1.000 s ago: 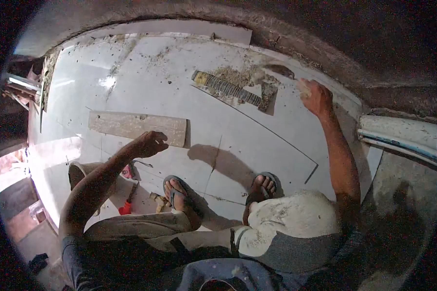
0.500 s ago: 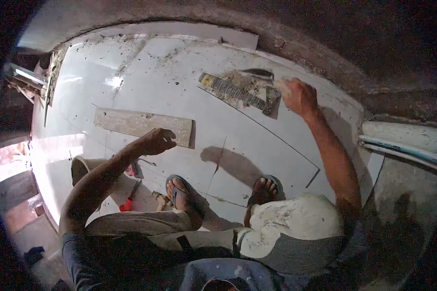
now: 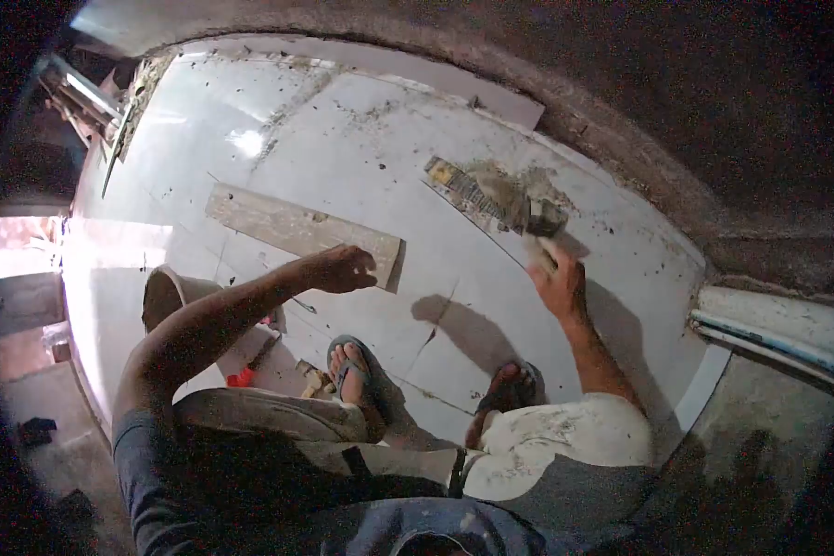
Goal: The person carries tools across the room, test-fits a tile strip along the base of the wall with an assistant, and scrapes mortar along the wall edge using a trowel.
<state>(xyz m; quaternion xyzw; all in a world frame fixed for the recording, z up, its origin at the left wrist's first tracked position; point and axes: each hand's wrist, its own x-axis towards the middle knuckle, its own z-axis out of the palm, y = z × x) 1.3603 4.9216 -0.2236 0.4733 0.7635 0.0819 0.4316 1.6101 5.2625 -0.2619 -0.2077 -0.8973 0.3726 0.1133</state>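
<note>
My right hand (image 3: 560, 281) is wrapped round the pale handle of a trowel, whose dark blade (image 3: 547, 218) lies on the lower right of a grey mortar pile (image 3: 510, 188). Beside and partly under the mortar is a ridged strip (image 3: 473, 196) with a yellowish end. My left hand (image 3: 341, 269) hangs with loosely bent fingers and nothing in them, over the right part of a long, beige board (image 3: 292, 222) on the floor.
White floor tiles (image 3: 343, 157) carry scattered crumbs. A bucket (image 3: 164, 295), a red-handled tool (image 3: 241, 377) and a small yellowish piece (image 3: 315, 380) are near my left foot (image 3: 350, 371). Pipes (image 3: 769, 341) lie at the right, and a wall runs along the back.
My right hand has moved down and toward me, swinging the trowel blade onto the lower right of the mortar and the strip. The view has shifted slightly; my left hand stays over the board.
</note>
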